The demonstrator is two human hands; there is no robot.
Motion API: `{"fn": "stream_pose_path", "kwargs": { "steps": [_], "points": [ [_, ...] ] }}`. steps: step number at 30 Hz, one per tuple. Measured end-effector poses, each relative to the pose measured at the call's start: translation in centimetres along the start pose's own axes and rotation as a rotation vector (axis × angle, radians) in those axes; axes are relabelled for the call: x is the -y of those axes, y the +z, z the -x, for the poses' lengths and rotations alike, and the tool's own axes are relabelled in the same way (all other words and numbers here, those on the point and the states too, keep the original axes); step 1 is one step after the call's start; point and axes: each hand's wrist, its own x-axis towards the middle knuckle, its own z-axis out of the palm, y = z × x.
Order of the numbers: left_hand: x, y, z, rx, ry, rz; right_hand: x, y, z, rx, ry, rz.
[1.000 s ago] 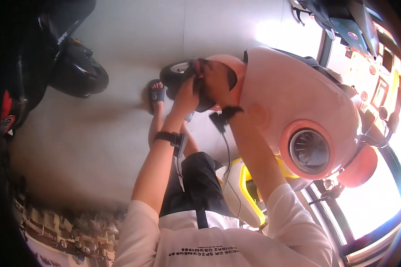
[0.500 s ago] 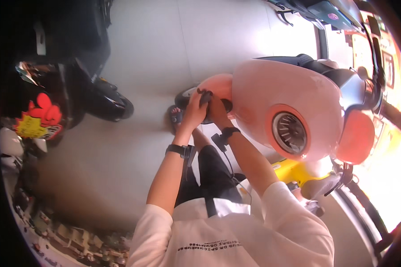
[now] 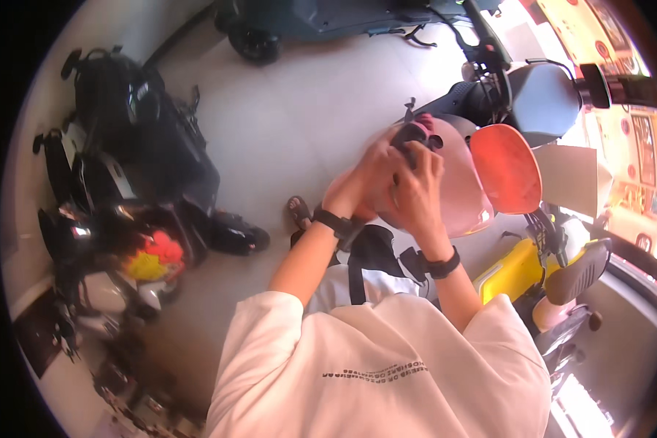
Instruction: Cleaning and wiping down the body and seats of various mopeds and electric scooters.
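Observation:
My right hand (image 3: 417,191) is raised over the pink scooter (image 3: 456,171), its fingers bent around a small dark object (image 3: 412,136). My left hand (image 3: 376,169), partly blurred, reaches the same object from the left; its fingertips are mostly hidden. What kind of object it is, I cannot make out. Behind it shows a pinkish-red part (image 3: 429,122). Both hands and forearms cover much of the scooter's body. An orange-red rounded panel (image 3: 507,169) stands to the right of my hands.
Dark scooters (image 3: 135,109) stand along the left, one bearing a red and yellow tag (image 3: 153,255). Another dark scooter (image 3: 306,22) is at the far side. A yellow scooter (image 3: 509,270) stands at the right. My sandalled foot (image 3: 298,212) rests on the pale tiled floor (image 3: 292,139).
Both hands have come up from low by the pink scooter's rounded end and moved right, over its body. The view has shifted, bringing more of the surrounding scooters into sight.

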Motion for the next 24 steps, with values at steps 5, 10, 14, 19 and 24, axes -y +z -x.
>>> {"fn": "stream_pose_path", "kwargs": {
  "steps": [5, 10, 14, 19, 24],
  "points": [
    [3.0, 1.8, -1.9, -0.134, -0.272, -0.137, -4.2, 0.4, -0.4, 0.076, 0.332, 0.089],
    [9.2, -2.2, -4.2, 0.103, -0.492, -0.112, -2.4, 6.8, -2.7, 0.224, 0.27, 0.33],
    [14.3, -5.5, -6.7, 0.404, -0.603, 0.061, -2.0, 7.0, -7.4, 0.244, 0.542, 0.383],
    [8.5, -5.3, -10.9, 0.684, -0.482, 0.09, -3.5, 5.9, -8.0, 0.036, 0.858, 0.524],
    [11.6, -6.2, -9.6, 0.836, -0.439, 0.061, -2.8, 10.3, -8.4, -0.057, 0.943, 0.571]
  ]
}}
